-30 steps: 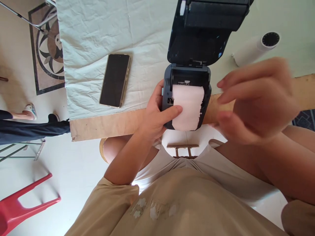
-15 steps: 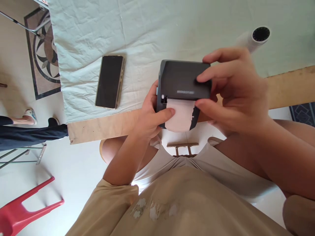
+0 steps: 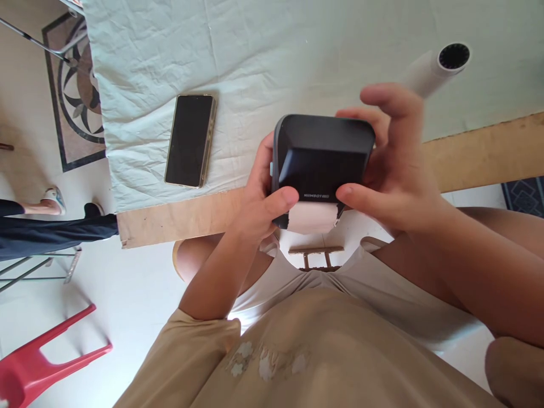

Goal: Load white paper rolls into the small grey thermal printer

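Observation:
A dark label printer [image 3: 327, 161] marked NIIMBOT is held in the air at the table's front edge. Pale label paper [image 3: 313, 217] sticks out under its front edge. My left hand [image 3: 263, 195] is closed round its left side, thumb on the near left corner. My right hand [image 3: 393, 164] grips its right side; the thumb presses near the lettering and one finger is raised off it. The fingers under and behind the printer are partly hidden.
A smartphone [image 3: 189, 140] lies on the pale cloth [image 3: 255, 51] to the left. A white cylinder with a dark round end [image 3: 454, 56] lies at the right. A wooden edge [image 3: 178, 221] borders the table. On the floor stands a red stool [image 3: 46, 362]; another person's legs [image 3: 55, 235] show at left.
The printer has tilted, so its lid appears more face-on and less of the paper shows. My right hand has shifted its hold along the right side, and one finger has lifted away.

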`<state>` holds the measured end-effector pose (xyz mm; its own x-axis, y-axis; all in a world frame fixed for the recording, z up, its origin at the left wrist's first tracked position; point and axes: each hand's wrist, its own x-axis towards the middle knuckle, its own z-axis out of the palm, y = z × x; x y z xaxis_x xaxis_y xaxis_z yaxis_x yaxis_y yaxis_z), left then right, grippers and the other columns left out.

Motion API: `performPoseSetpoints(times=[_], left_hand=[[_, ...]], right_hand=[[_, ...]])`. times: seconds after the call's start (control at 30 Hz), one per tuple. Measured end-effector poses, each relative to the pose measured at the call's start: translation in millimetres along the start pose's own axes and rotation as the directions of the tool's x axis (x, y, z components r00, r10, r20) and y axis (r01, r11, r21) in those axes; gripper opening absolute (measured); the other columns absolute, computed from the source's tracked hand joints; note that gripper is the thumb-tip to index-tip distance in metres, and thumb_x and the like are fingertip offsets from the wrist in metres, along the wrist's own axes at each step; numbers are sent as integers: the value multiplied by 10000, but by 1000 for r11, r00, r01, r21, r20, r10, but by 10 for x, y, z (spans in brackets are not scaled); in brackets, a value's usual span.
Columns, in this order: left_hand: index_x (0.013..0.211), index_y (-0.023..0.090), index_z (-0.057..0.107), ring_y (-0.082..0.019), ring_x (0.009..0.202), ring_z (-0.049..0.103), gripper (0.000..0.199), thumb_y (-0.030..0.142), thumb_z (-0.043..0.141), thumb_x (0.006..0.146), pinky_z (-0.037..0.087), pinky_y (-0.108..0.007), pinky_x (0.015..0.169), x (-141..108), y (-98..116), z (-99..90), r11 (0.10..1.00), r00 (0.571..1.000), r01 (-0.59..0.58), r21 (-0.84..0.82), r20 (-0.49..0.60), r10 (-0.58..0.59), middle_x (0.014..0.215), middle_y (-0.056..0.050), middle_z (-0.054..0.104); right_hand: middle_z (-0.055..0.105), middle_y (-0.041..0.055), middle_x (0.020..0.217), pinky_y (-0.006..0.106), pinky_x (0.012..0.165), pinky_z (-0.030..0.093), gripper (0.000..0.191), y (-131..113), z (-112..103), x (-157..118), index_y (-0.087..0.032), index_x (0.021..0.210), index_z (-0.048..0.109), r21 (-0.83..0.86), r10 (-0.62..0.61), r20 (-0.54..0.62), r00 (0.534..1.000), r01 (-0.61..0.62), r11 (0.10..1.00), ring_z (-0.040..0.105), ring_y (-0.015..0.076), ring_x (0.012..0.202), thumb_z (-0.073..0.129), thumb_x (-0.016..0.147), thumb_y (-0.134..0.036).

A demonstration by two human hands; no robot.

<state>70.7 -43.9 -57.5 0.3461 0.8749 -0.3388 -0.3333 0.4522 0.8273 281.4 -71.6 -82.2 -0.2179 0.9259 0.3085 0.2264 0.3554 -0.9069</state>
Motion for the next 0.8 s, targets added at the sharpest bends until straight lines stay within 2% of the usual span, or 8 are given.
performPoseSetpoints(times=[0.07, 0.13, 0.33, 0.4, 0.5, 0.63, 0.73, 0.8], left_hand=[[1276, 367, 746, -465, 1277, 805, 812, 709, 1077, 619, 714, -531, 976, -2, 31, -3, 998, 999, 34, 45, -9, -34, 1199, -72, 865], [1260, 364, 748, -477, 1318, 778, 798, 694, 1089, 618, 706, -547, 1019, 6, 58, -12, 996, 999, 42, 80, -4, -42, 1222, -69, 871], [1193, 347, 752, -480, 1319, 768, 720, 642, 1090, 631, 678, -573, 1078, 31, 66, 10, 999, 999, 41, 21, -24, -40, 1097, -70, 849], [1189, 337, 755, -480, 1320, 769, 723, 630, 1093, 620, 672, -581, 1099, 28, 65, 28, 999, 998, 45, 9, -36, -45, 1096, -73, 842], [1184, 347, 756, -468, 1339, 767, 698, 640, 1081, 641, 662, -584, 1121, 18, 65, 47, 999, 997, 52, 0, -64, -52, 1129, -64, 841], [1163, 344, 768, -484, 1420, 735, 664, 621, 1090, 652, 653, -571, 1135, 20, 46, 65, 1000, 999, 21, -21, -31, -22, 1193, -58, 870], [1140, 329, 795, -489, 1515, 688, 567, 703, 999, 765, 663, -565, 1147, 43, 21, 65, 997, 999, 16, -70, -41, -19, 1190, -74, 887], [1146, 319, 807, -478, 1522, 696, 536, 773, 887, 874, 683, -559, 1137, 63, 6, 54, 991, 993, 75, -112, -77, -84, 1129, -82, 893]], right_hand=[[669, 36, 1404, 279, 689, 667, 772, 67, 6, -4, -485, 1700, 361, 113, 21, 68, 997, -29, 993, 750, 176, 996, 771, 1047, -500], [674, 47, 1378, 284, 721, 674, 718, 119, -3, 1, -438, 1678, 419, 112, 40, 81, 996, -48, 993, 740, 183, 1010, 759, 1052, -536], [650, 26, 1331, 197, 607, 568, 711, 118, -35, 21, -456, 1699, 398, 32, -44, 89, 995, 41, 999, 660, 115, 879, 757, 1086, -457], [651, 29, 1337, 191, 571, 547, 709, 108, -29, 24, -447, 1701, 381, 32, -14, 95, 995, 11, 999, 656, 114, 863, 740, 1090, -436], [682, 46, 1340, 234, 589, 593, 729, 124, -7, 21, -416, 1680, 399, 68, 68, 74, 995, -73, 995, 687, 153, 887, 759, 1049, -468], [692, 43, 1316, 255, 618, 633, 747, 150, 36, -13, -418, 1663, 425, 135, 94, 25, 995, -97, 986, 708, 164, 886, 795, 1020, -501], [645, 5, 1385, 206, 543, 595, 672, 121, 64, -43, -485, 1649, 412, 227, 94, -19, 995, -88, 970, 636, 87, 740, 748, 1074, -393], [622, -9, 1420, 182, 510, 567, 629, 92, 69, -50, -517, 1634, 434, 250, 71, -18, 997, -64, 966, 570, 53, 671, 702, 1101, -320]])
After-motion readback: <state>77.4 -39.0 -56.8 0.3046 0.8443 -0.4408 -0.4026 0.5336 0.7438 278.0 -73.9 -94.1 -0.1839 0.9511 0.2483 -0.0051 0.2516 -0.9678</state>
